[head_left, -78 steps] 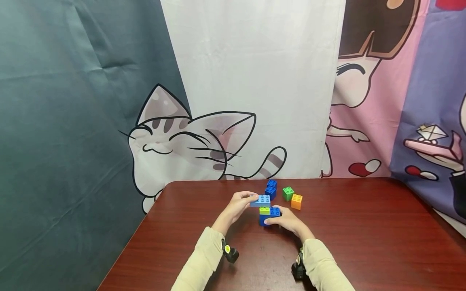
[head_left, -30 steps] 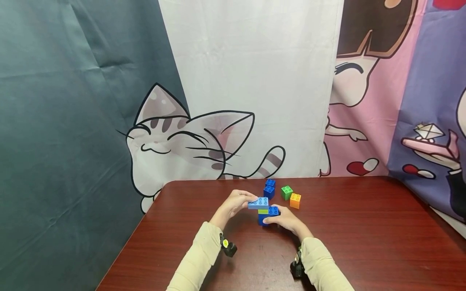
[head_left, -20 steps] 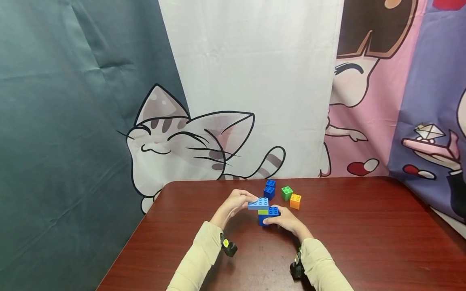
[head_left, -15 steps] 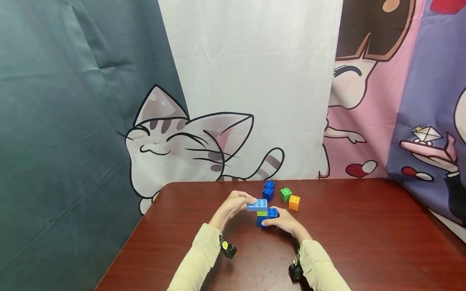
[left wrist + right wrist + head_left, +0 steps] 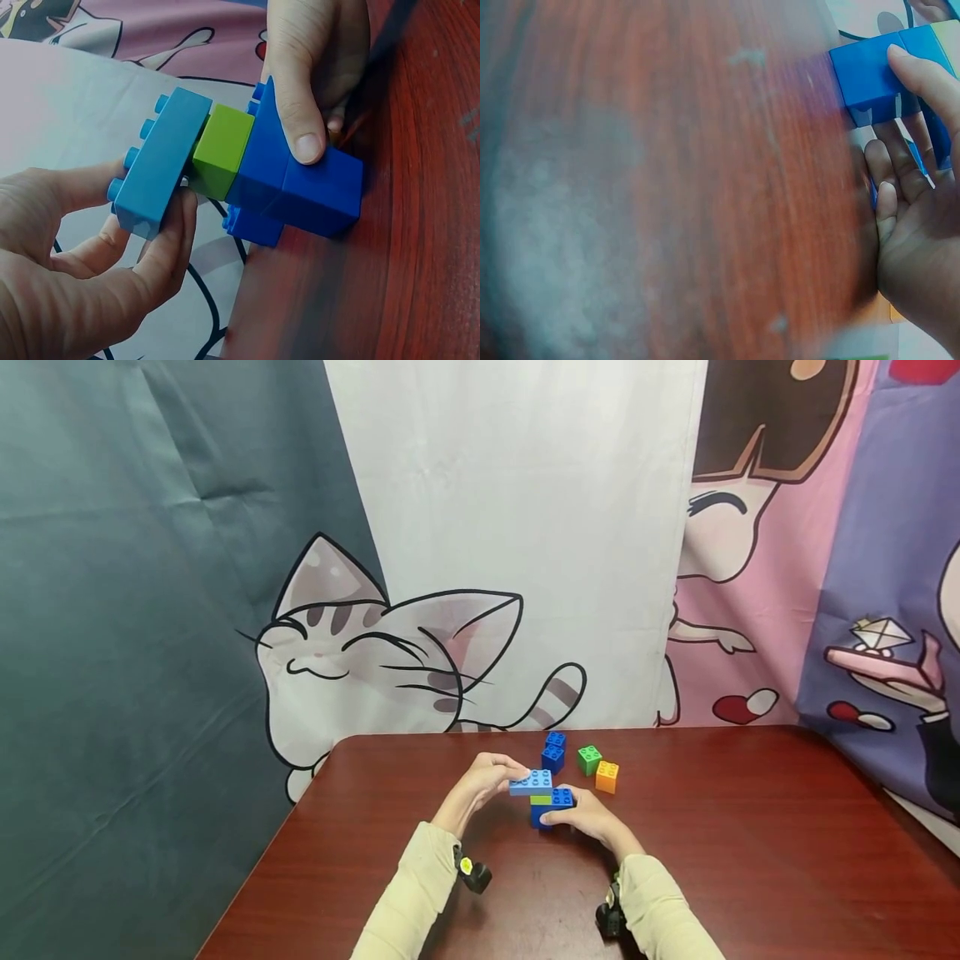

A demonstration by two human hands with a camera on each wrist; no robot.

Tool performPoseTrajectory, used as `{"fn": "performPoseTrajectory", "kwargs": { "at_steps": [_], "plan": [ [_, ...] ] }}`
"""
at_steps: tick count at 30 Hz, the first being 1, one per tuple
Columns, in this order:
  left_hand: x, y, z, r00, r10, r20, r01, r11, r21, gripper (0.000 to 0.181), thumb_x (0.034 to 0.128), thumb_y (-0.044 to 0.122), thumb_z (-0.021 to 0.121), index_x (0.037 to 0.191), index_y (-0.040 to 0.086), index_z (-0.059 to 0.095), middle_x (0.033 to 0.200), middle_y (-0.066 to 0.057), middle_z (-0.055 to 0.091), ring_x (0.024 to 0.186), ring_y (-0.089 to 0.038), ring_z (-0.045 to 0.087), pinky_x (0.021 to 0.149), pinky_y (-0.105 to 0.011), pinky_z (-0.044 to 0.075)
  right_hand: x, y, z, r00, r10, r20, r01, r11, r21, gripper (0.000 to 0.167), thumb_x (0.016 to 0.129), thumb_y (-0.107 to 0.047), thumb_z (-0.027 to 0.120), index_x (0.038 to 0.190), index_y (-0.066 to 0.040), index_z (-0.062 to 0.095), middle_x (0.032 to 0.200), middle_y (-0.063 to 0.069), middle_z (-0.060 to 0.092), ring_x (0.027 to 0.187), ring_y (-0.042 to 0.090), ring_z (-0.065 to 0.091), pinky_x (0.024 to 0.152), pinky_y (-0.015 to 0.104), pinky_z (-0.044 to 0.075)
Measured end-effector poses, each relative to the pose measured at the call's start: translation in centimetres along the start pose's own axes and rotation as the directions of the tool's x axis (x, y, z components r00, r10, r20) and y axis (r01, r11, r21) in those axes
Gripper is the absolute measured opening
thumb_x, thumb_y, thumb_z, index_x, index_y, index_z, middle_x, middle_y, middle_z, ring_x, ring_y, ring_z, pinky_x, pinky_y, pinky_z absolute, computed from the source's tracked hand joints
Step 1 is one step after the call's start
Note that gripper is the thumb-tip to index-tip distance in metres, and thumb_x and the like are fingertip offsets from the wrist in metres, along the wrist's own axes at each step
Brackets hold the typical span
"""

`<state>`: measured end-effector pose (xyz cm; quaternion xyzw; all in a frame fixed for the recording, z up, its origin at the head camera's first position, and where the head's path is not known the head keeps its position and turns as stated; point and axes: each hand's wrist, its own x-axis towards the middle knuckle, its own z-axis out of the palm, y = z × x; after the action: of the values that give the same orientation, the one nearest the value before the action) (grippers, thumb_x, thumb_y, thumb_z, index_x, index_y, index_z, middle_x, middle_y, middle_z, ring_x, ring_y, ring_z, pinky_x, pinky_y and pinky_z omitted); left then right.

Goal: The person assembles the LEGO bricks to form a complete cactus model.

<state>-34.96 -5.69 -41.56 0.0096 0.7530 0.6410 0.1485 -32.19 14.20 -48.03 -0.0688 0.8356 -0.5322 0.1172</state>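
My left hand point(image 5: 480, 782) pinches a long light blue toy brick point(image 5: 161, 165) by its left end, thumb on top and fingers beneath. Directly under that brick's right end sits a lime green brick point(image 5: 223, 150); a thin dark line shows between the two, so I cannot tell whether they are fully pressed together. The lime brick stands on the left part of a dark blue brick point(image 5: 262, 161), which has bare studs on its right. Below comes another dark blue brick point(image 5: 322, 191). My right hand point(image 5: 596, 818) grips these dark blue bricks, thumb across the front.
Behind the hands, two dark blue bricks point(image 5: 553, 757) stand one behind the other. A green brick point(image 5: 589, 760) and an orange brick point(image 5: 607, 777) lie to their right. The brown table point(image 5: 750, 852) ends at a printed curtain point(image 5: 600, 527).
The light blue brick has come down over the lime green brick, whose top studs are now covered. During the last second both hands have stayed nearly still.
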Motion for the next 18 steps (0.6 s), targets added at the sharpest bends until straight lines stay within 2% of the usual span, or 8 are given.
{"fn": "performPoseTrajectory", "kwargs": {
  "at_steps": [5,10,18],
  "plan": [
    [-0.04,0.45,0.28,1.000,-0.022,-0.005,0.022,1.000,-0.011,0.022,0.0864,0.008,0.071,0.102,-0.008,0.070,0.101,-0.016,0.070,0.081,-0.017,0.064,0.094,-0.039,0.055,-0.12,0.02,-0.19,1.000,-0.011,-0.001,0.011,1.000,0.004,0.053,0.082,-0.030,0.078,0.121,-0.002,0.057,0.096,0.005,0.069,0.074,0.018,0.053,0.063,0.029,0.044],
    [0.08,0.62,0.53,0.999,-0.028,0.017,0.028,1.000,-0.012,0.024,0.0857,0.009,0.072,0.103,-0.008,0.070,0.099,-0.014,0.071,0.080,-0.016,0.064,0.094,-0.038,0.055,-0.15,0.18,-0.47,1.000,-0.001,-0.019,0.001,1.000,0.003,0.053,0.082,-0.030,0.078,0.122,-0.002,0.057,0.098,0.007,0.069,0.075,0.018,0.054,0.064,0.029,0.044],
    [0.08,0.34,-0.30,0.998,-0.030,0.051,0.030,1.000,0.002,0.026,0.0866,0.010,0.071,0.106,-0.008,0.069,0.101,-0.014,0.071,0.082,-0.017,0.065,0.097,-0.040,0.053,0.07,0.33,-0.16,1.000,0.004,0.000,-0.004,1.000,-0.003,0.058,0.080,-0.035,0.079,0.122,-0.003,0.058,0.104,0.008,0.070,0.082,0.018,0.056,0.069,0.029,0.045]
  ]
}}
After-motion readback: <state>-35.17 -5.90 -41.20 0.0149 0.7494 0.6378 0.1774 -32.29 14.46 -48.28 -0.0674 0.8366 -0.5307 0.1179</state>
